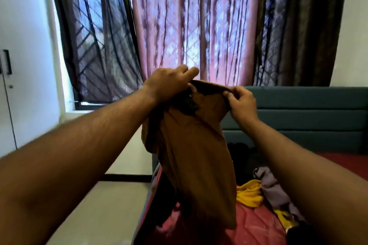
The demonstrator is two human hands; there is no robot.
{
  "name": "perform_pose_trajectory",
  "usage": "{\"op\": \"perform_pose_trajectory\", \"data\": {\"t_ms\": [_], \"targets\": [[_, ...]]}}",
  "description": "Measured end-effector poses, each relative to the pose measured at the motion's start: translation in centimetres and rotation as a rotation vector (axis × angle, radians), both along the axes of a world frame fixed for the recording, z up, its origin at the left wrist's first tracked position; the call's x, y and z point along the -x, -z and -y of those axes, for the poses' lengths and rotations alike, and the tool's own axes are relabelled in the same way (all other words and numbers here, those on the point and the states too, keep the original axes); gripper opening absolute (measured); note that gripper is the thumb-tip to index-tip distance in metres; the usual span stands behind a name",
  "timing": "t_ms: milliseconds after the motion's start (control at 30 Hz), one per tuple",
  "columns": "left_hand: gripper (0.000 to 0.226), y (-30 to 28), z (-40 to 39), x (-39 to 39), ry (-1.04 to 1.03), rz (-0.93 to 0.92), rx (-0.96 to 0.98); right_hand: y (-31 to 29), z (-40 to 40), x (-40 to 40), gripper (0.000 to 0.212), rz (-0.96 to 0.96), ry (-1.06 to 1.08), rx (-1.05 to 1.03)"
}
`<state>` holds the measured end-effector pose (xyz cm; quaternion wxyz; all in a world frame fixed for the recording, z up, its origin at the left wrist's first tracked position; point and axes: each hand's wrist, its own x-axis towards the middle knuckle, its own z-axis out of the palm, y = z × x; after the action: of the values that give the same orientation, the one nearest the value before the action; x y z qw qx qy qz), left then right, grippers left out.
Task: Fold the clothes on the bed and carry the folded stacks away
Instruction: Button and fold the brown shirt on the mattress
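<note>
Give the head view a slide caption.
Both hands, left hand and right hand, hold up a brown garment over the bed.

garment: brown cloth garment at centre, hangs above red-sheeted bed
hands: left hand at 11 o'clock of garment top, right hand at 1 o'clock
bed pile: yellow cloth and grey-purple cloth at 4 o'clock, on bed
headboard: padded teal headboard at 2 o'clock, behind bed
curtains: pink and dark pleated curtains at 12 o'clock, behind all
floor: pale tiled floor at 8 o'clock, left of bed

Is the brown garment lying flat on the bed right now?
No, both hands, left hand and right hand, hold the brown garment up by its top edge.
</note>
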<state>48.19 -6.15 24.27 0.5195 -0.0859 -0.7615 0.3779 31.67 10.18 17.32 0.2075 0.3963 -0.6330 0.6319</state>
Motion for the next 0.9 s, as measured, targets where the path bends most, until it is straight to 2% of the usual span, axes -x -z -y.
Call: {"op": "perform_pose_trajectory", "data": {"t_ms": [100, 167, 233, 300, 367, 400, 467, 533, 567, 633, 700, 767, 833, 900], "targets": [[0.046, -0.2, 1.7, -0.3, -0.097, 0.151, 0.125, -4.3, -2.5, 1.2, 0.014, -0.141, 0.137, -0.071], [0.058, 1.4, 3.0, -0.2, -0.146, 0.162, 0.097, -6.0, -3.2, 1.6, 0.02, -0.153, 0.19, -0.099], [0.054, 3.7, 3.2, 0.3, -0.179, 0.179, -0.006, -6.9, -3.5, 1.8, 0.029, -0.153, 0.231, -0.112], [0.041, 6.3, 2.6, 1.3, -0.307, 0.246, -0.178, -7.2, -3.2, 1.7, 0.025, -0.131, 0.243, -0.081], [0.046, 9.7, 2.0, 3.4, -0.407, 0.387, -0.434, -7.6, -2.9, 1.4, 0.011, -0.086, 0.223, -0.042], [0.056, 11.4, 1.8, 4.3, -0.409, 0.444, -0.577, -7.7, -2.8, 1.1, 0.004, -0.055, 0.191, -0.032], [0.068, 14.4, 0.9, 5.9, -0.245, 0.49, -0.901, -7.8, -2.7, 1.1, 0.008, -0.014, 0.09, -0.029], [0.062, 15.9, 0.0, 7.4, 0.001, 0.413, -1.12, -8.0, -3.2, 1.6, 0.011, 0.012, 0.049, -0.003], [0.057, 16.0, -0.6, 7.8, 0.092, 0.341, -1.156, -8.2, -3.8, 2.0, 0.011, 0.002, 0.099, 0.007], [0.054, 14.7, -0.9, 8.4, 0.164, 0.183, -1.095, -9.1, -5.8, 3.3, 0.011, -0.089, 0.282, -0.038], [0.057, 12.2, 0.2, 8.4, 0.197, 0.021, -1.012, -10.2, -8.1, 4.9, 0.017, -0.2, 0.461, -0.124], [0.045, 9.5, 2.3, 8.0, 0.201, -0.115, -0.96, -11.0, -9.9, 6.3, 0.021, -0.247, 0.547, -0.224], [0.017, 7.2, 4.2, 7.3, 0.103, -0.184, -0.961, -11.6, -10.6, 7.2, 0.023, -0.236, 0.529, -0.29], [0.017, 5.2, 5.0, 6.9, 0.004, -0.186, -0.969, -12.2, -10.6, 7.6, 0.024, -0.227, 0.492, -0.309]]}}
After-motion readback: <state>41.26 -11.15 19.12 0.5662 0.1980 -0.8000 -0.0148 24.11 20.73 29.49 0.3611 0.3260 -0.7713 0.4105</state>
